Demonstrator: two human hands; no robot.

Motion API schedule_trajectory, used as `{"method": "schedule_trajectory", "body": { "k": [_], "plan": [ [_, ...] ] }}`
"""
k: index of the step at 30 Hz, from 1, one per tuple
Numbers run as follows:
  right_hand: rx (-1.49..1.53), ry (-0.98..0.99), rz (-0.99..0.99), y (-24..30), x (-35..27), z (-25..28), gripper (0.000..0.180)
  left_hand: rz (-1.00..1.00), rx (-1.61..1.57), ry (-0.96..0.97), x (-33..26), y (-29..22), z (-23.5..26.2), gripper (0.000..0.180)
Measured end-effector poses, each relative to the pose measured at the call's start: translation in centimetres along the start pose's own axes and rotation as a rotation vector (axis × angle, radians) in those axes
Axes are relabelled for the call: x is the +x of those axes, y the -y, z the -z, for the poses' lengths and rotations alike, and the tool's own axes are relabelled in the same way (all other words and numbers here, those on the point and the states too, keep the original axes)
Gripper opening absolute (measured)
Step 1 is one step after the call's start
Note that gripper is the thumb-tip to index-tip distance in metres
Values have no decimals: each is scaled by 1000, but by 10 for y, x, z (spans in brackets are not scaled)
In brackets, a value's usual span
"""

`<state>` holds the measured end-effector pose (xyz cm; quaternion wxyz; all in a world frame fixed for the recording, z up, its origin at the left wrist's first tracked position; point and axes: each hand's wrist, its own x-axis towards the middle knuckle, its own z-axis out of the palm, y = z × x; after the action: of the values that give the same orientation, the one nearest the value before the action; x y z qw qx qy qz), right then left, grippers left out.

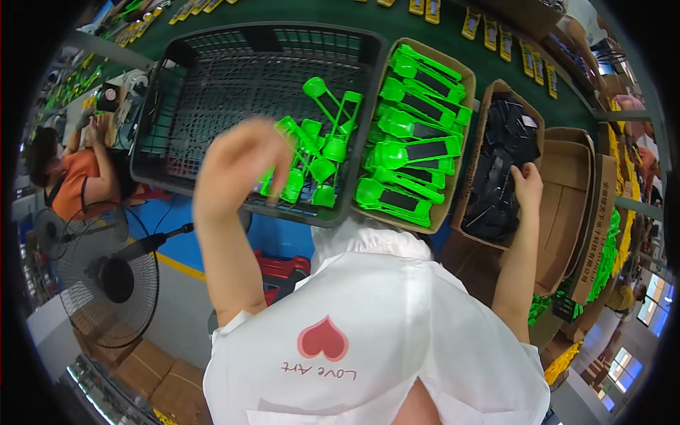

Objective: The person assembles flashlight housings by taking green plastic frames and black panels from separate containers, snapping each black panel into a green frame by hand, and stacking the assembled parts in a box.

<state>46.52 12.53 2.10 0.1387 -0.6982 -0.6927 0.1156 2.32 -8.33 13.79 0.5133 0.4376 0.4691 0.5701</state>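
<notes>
Left grip (244, 166) hangs over the near part of a dark grey plastic crate (205, 92), fingers curled downward and smeared by motion; I cannot tell whether it has hold of anything. Bright green pieces (336, 145) lie loose in the right half of that crate, several of them just beside these fingers, some tilted across one another.

Right grip (528, 184) is at the right side of a narrow cardboard box (536, 127), its fingers bent in over the rim toward a heap of flat black pieces (496, 170). Whether a piece is pinched between those fingertips does not show clearly.

Between the crate and the narrow box stands a wider cardboard tray (468, 76), packed with more green pieces fitted with dark panels (425, 150), stacked in an overlapping row. To the right of the black pieces is an open brown carton (563, 191).

Along the far side of the dark green tabletop (489, 69) runs a line of yellow packs (490, 34). At the left, a black fan (113, 280) stands near a co-worker in orange (74, 183), seated well apart from the crate
</notes>
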Motion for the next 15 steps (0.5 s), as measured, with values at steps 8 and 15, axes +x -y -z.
{"method": "schedule_trajectory", "body": {
  "k": [8, 15],
  "plan": [
    [589, 166, -127, 41, -36, 8, 22, 1051, 891, 199, 32, 137, 26, 49],
    [675, 223, -120, 89, -46, 10, 60, 538, 1293, -261, 51, 160, 49, 26]
  ]
}}
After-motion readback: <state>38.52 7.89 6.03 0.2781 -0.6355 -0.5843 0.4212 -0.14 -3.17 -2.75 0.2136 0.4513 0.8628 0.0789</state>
